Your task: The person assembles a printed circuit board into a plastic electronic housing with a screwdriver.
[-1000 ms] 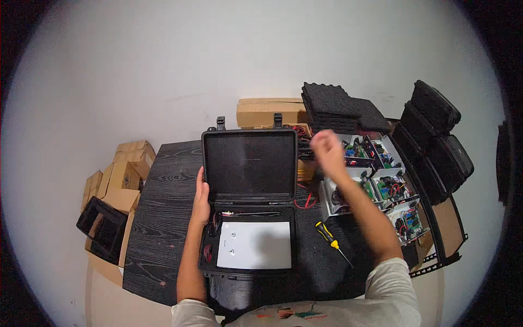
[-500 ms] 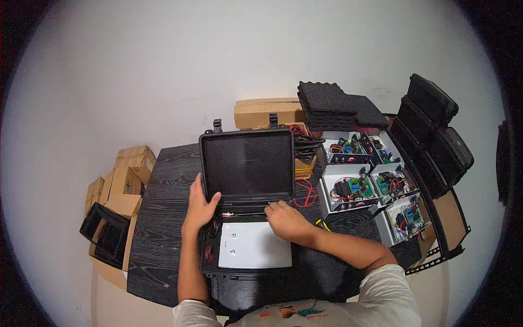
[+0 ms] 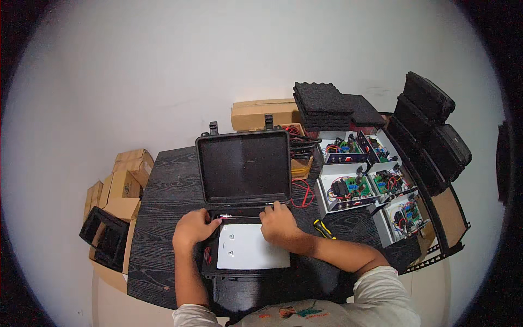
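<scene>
In front of me an open black hard case [image 3: 243,205] has its lid [image 3: 244,166] raised. A white metal panel [image 3: 248,248] fills most of the lower half. Along the slot behind the panel lies a thin rod [image 3: 242,217] with a metal fitting at its left end. My left hand [image 3: 193,230] is curled at the slot's left corner, thumb tip beside the fitting; what its fingers grip is hidden. My right hand [image 3: 280,226] is closed over the rod's right end, its wrist above the panel's edge. Red leads [image 3: 207,255] sit in the case left of the panel.
Open white housings with circuit boards [image 3: 348,188] cover the table's right side. Near my right forearm lies a yellow-black screwdriver [image 3: 323,229]. Dark foam sheets [image 3: 321,101] and black cases [image 3: 430,98] stand behind, cardboard boxes [image 3: 128,182] at left, red wire [image 3: 303,195] beside the lid.
My left hand has moved from the lid's left edge down to the slot's left corner, curling its fingers. My right hand stays at the slot's right part. The view has shifted slightly.
</scene>
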The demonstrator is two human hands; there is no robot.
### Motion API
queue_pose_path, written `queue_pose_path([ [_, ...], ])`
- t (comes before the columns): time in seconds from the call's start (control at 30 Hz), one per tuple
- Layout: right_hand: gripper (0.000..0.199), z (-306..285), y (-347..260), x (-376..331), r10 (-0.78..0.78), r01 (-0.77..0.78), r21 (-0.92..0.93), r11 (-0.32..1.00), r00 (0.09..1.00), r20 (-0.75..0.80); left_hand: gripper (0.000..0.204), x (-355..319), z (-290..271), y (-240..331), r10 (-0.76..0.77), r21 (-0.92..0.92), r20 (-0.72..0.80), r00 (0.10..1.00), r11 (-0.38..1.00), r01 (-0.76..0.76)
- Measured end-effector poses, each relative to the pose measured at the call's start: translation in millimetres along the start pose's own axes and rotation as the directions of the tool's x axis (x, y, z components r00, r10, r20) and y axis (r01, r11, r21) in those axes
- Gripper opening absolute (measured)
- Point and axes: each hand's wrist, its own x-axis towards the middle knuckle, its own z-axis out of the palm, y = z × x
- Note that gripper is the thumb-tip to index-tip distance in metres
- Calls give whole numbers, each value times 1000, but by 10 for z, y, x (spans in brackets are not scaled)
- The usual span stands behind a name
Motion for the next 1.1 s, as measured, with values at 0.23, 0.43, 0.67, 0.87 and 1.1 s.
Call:
queue_pose_path([
  [0.23, 31, -119, 103, 77, 18, -23, 83, 996, 998, 56, 52, 4, 40, 16, -30, 77, 18, 999, 997, 29],
  [0.43, 35, -285, 119, 33, 36, -56, 132, 990, 988, 153, 54, -7, 6, 40, -38, 54, 42, 998, 998, 35],
  [0.67, 33, -312, 369, -78, 4, 4, 490, 872, 1000, -15, 49, -3, -24, 59, -12, 31, 39, 999, 999, 10],
  [0.87, 33, -390, 528, -12, -5, 72, 691, 719, 995, -99, 46, 5, 5, 5, -44, 19, 43, 998, 999, 43],
  [1.1, 38, -962, 1059, 190, 342, 117, 980, 164, 925, -167, 48, -11, -22, 64, -50, 18, 43, 998, 999, 50],
])
